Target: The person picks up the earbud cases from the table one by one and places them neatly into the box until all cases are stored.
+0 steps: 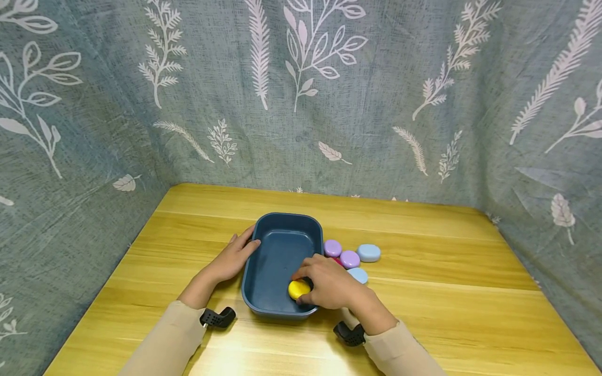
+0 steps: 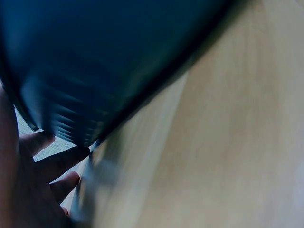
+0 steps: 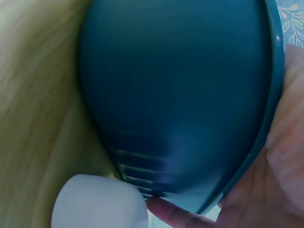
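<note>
Right hand (image 1: pixel 329 287) reached over the near right rim of the blue tub (image 1: pixel 281 261), fingers curled round a yellow pebble (image 1: pixel 298 289) that sat low inside the tub's near end. Left hand (image 1: pixel 232 257) lay against the tub's left wall, fingers straight and pressing the rim, gripping nothing. Just right of the tub, beyond the right hand, a cluster sat on the wooden table (image 1: pixel 447 292): two purple pebbles (image 1: pixel 350 258), two pale blue pebbles (image 1: pixel 369 253), touching or nearly so. Farther back hung the leaf-print cloth (image 1: pixel 301 94).
</note>
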A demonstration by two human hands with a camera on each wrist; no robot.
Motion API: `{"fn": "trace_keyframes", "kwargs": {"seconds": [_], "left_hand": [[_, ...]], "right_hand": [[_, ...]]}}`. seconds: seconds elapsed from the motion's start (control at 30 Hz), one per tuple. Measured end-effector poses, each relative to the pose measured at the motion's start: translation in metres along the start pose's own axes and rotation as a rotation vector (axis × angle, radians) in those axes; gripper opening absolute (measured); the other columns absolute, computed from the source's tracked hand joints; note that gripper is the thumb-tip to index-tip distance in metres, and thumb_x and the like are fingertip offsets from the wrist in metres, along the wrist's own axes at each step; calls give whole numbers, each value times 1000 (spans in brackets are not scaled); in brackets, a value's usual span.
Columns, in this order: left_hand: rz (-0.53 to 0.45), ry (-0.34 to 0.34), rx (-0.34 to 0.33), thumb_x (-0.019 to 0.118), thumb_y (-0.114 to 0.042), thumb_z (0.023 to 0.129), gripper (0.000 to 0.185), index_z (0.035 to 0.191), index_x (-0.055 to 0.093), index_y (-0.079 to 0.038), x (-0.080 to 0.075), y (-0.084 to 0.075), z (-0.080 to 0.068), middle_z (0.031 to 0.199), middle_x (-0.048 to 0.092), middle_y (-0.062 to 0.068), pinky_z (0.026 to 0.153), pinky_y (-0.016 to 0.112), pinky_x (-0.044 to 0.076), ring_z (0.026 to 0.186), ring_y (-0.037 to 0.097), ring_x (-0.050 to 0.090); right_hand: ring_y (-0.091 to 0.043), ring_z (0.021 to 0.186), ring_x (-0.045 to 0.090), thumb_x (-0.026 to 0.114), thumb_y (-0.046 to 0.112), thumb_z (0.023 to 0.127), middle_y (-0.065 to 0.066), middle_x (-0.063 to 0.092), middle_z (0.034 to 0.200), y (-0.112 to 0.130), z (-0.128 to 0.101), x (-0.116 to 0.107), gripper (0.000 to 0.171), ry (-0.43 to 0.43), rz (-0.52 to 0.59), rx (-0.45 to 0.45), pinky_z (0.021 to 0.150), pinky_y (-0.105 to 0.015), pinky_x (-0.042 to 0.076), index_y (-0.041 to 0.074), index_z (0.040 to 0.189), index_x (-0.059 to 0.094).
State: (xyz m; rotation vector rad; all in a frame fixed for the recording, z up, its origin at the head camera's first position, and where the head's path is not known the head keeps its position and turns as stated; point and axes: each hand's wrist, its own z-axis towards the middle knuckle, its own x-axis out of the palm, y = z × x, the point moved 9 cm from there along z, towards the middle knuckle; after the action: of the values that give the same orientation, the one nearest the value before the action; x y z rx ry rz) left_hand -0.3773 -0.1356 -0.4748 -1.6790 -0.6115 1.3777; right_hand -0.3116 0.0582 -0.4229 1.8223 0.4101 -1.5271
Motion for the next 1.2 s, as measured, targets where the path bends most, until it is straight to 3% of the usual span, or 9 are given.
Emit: {"fn": "trace_keyframes", "kwargs": {"seconds": [0.6, 0.87, 1.2], "left_hand": [[-12, 3, 36, 39, -38, 112, 59, 167, 22, -23, 0, -4, 1, 171, 27, 10, 128, 66, -6, 160, 44, -7], [-1, -2, 56, 39, -34, 113, 58, 167, 22, -21, -1, -6, 1, 170, 30, 11, 129, 63, -7, 161, 43, 5], [2, 2, 28, 39, -38, 112, 60, 167, 22, -22, 0, -3, 1, 171, 29, 12, 128, 65, -5, 161, 44, -5]], "right_hand": [[-14, 100, 54, 86, 30, 83, 6, 68, 109, 0, 1, 1, 38, 5, -3, 6, 88, -31, 49, 21, 119, 79], [-16, 102, 54, 86, 29, 83, 5, 69, 111, 2, 1, 0, 39, 8, 5, 3, 89, -32, 50, 19, 120, 79], [-15, 103, 54, 85, 30, 84, 5, 69, 112, 2, 0, -1, 38, 5, 19, -4, 90, -32, 49, 19, 120, 79]]}}
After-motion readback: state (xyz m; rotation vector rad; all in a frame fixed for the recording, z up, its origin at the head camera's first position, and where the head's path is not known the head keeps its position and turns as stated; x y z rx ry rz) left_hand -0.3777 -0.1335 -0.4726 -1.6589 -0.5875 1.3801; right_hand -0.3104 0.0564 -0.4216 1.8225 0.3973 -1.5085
